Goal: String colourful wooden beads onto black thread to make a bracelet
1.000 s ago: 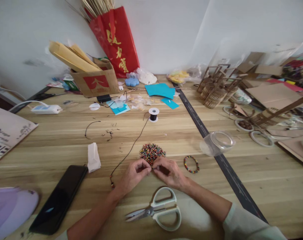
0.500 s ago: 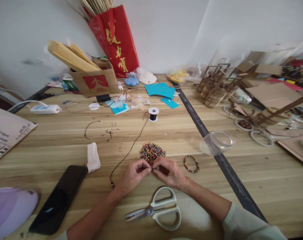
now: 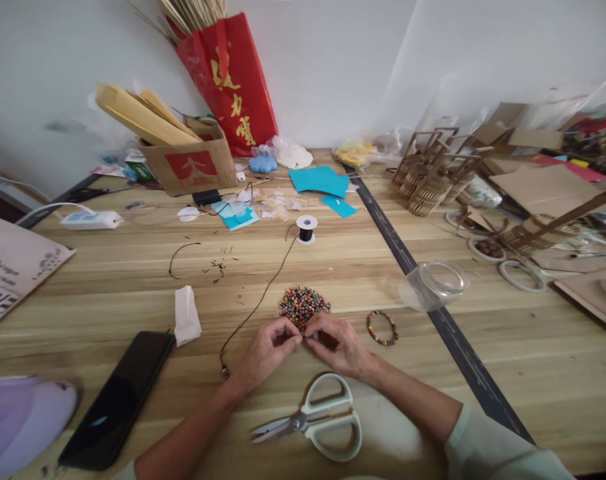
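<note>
My left hand (image 3: 270, 350) pinches thumb to forefinger on the thin black cord (image 3: 257, 308), whose end is mostly hidden by the fingers. The cord runs from a white spool (image 3: 307, 230) down to my left wrist, with a few coloured beads (image 3: 225, 372) strung on it there. Fingertip to fingertip with it, my right hand (image 3: 339, 343) is closed on what looks like a small dark bead. Just beyond both hands lies a pile of multicoloured beads (image 3: 303, 305). A finished-looking bead bracelet (image 3: 383, 328) rests right of my right hand.
White-handled scissors (image 3: 307, 421) lie slightly open, close below my hands. At left are a black phone (image 3: 117, 400), a folded white paper (image 3: 187, 315) and a purple-white object (image 3: 25, 423). A clear plastic container (image 3: 435, 285) lies at right, small woven baskets (image 3: 425, 190) farther back.
Almost nothing differs. Both hands keep their pinch at the same spot, with only a tiny shift of the fingertips.
</note>
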`<state>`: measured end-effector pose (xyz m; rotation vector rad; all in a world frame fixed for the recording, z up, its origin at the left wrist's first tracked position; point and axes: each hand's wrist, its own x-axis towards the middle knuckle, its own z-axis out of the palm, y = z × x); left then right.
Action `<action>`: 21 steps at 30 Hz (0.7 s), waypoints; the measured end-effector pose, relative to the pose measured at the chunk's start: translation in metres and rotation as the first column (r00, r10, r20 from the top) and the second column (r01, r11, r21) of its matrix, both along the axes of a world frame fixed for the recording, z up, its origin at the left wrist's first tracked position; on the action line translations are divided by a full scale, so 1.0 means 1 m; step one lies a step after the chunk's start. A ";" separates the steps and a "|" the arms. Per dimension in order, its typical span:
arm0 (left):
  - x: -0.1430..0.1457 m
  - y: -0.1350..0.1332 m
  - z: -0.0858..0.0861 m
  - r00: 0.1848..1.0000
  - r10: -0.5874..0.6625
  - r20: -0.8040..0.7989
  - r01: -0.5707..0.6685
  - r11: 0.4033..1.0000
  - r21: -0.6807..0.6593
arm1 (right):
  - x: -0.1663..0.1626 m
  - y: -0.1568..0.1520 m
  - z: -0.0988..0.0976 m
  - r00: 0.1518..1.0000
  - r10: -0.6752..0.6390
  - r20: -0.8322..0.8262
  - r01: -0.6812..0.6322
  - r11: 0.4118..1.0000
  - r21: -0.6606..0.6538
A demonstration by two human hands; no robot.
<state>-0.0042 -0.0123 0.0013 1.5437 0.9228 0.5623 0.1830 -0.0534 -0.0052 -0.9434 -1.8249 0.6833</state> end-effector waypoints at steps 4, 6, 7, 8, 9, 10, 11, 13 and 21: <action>0.000 -0.001 0.000 1.000 -0.002 0.000 0.002 1.000 0.000 | 0.000 0.000 0.000 1.000 0.001 -0.002 -0.001 1.000 -0.002; 0.000 -0.001 0.000 1.000 -0.006 0.001 0.006 1.000 0.007 | 0.000 0.000 0.000 1.000 0.002 0.006 -0.002 1.000 -0.005; 0.000 -0.001 0.000 1.000 -0.008 0.001 0.008 1.000 0.008 | 0.000 0.000 0.000 1.000 0.002 0.008 -0.002 1.000 -0.006; 0.000 0.000 0.000 1.000 -0.009 0.002 0.009 1.000 0.008 | 0.000 0.000 -0.001 1.000 0.002 0.009 -0.002 1.000 -0.006; 0.000 0.000 0.000 1.000 -0.010 0.004 0.010 1.000 0.007 | 0.000 0.000 -0.001 1.000 0.001 0.010 -0.001 1.000 -0.005; 0.000 0.000 0.000 1.000 -0.011 0.008 0.011 1.000 0.007 | 0.000 0.000 -0.001 1.000 0.000 0.011 0.000 1.000 -0.003; 0.000 0.000 0.000 1.000 -0.010 0.011 0.010 1.000 0.007 | 0.000 0.000 -0.001 1.000 0.000 0.013 0.000 1.000 -0.002; 0.001 0.000 0.001 1.000 -0.008 0.012 0.008 1.000 0.008 | 0.000 0.000 0.000 1.000 0.000 0.020 0.000 1.000 -0.001; 0.001 -0.001 0.000 1.000 0.002 0.020 -0.002 1.000 0.006 | 0.000 0.000 0.001 1.000 -0.002 0.024 0.002 1.000 0.010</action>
